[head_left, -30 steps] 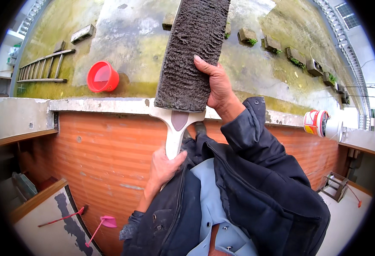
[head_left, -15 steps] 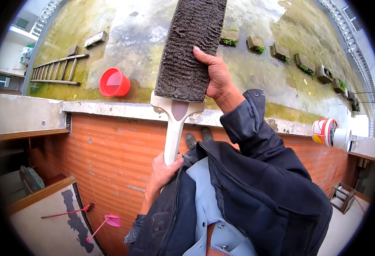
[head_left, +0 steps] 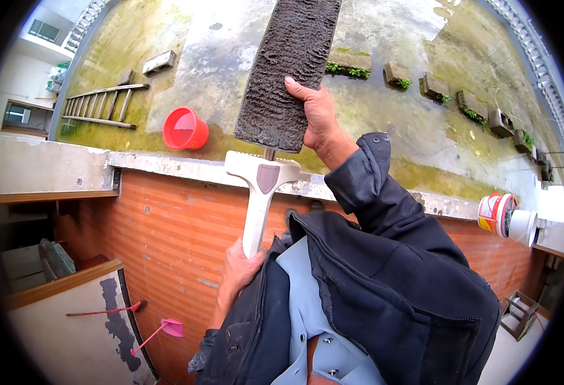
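A flat mop with a long, dark grey, shaggy pad [head_left: 285, 58] slants up and out past the top edge. My right hand [head_left: 321, 119] grips the pad's right side near its lower end, thumb across the front and fingers hidden behind. Below the pad, a short piece of metal pole [head_left: 269, 154] shows. On it sits a white T-shaped grip [head_left: 259, 202] with a toothed top edge and a grey shield-shaped inset. My left hand [head_left: 238, 268] is wrapped round the grip's lower end, close to my jacket.
A pale low wall [head_left: 185, 165] separates the reddish striped floor [head_left: 173, 224] from a mossy concrete yard. Beyond it are a red bucket [head_left: 191, 136], a wooden ladder [head_left: 105, 122] and several planters [head_left: 471, 108]. White buckets [head_left: 520, 228] stand right; a pink scoop [head_left: 173, 328] lies lower left.
The white grip has come away from the pad's lower end, and a gap with bare metal pole now shows between them. My left hand has moved slightly lower; my right keeps its hold.
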A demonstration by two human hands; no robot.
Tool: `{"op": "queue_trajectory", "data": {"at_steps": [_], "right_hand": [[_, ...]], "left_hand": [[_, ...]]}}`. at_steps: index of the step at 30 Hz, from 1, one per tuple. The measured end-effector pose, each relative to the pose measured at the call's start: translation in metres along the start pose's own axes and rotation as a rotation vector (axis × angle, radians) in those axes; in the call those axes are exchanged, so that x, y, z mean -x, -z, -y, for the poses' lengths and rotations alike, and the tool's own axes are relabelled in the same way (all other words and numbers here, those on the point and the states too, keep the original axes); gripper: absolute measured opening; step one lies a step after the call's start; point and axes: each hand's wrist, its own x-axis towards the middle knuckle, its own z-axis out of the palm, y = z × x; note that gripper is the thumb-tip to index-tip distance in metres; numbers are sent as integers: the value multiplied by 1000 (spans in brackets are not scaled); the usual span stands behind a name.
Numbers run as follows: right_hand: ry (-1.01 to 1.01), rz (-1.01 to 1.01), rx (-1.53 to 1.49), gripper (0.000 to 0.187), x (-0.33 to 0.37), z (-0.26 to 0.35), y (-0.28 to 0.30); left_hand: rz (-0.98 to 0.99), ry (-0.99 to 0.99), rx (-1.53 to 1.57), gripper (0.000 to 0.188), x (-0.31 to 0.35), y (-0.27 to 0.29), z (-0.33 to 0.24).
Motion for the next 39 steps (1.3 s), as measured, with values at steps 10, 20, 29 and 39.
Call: {"op": "queue_trajectory", "data": {"at_steps": [10,20,29,39], "right_hand": [[-77,-19,24,30,-1,-4,13],[-15,-73,-15,24,-3,-3,-8],[22,-137,112,27,-17,-8,-3],[-3,-177,130,25,-28,-26,9]], "left_hand": [[2,33,-28,35,-13,-17,-10],[-279,-69,-221,43,-11,-32,-10],[-85,24,-189,32,5,-6,11],[-334,-265,-407,49,13,-9,17]]}}
